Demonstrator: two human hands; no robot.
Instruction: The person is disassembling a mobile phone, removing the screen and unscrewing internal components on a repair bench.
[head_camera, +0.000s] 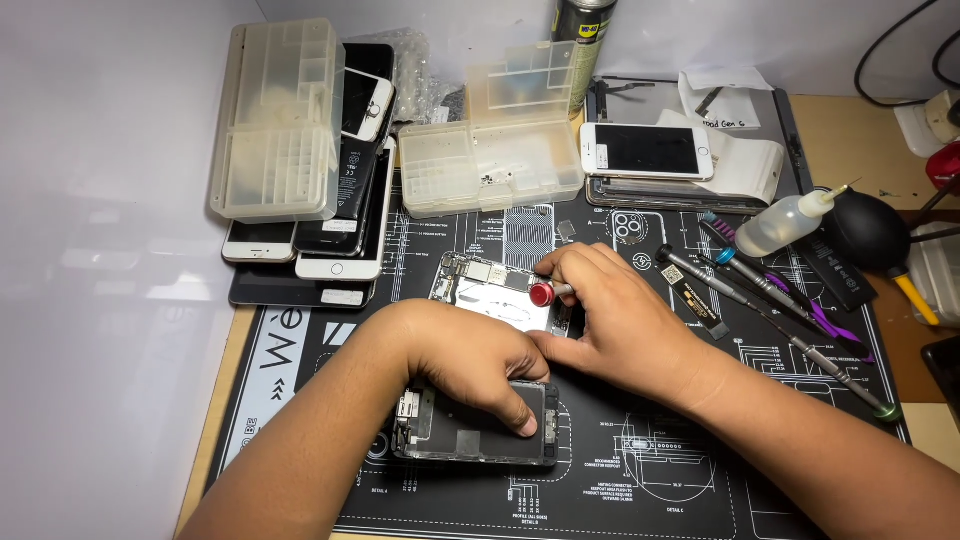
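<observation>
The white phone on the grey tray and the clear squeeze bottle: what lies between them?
In the head view, a folded white strip lies between the white phone and the squeeze bottle.

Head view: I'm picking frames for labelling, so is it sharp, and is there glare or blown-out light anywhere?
Head view: sharp on both hands, the left hand and the right hand; the white wall at left is washed out with soft reflections; mild sheen on the white phone's screen; slight wide-angle bend at the edges.

Our left hand (470, 360) hid the middle of the opened phone (470, 420), and our right hand (610, 320) covered the red-capped screwdriver (543, 293) shaft and tip. The spray can (583, 40) was cut off by the top edge.
</observation>
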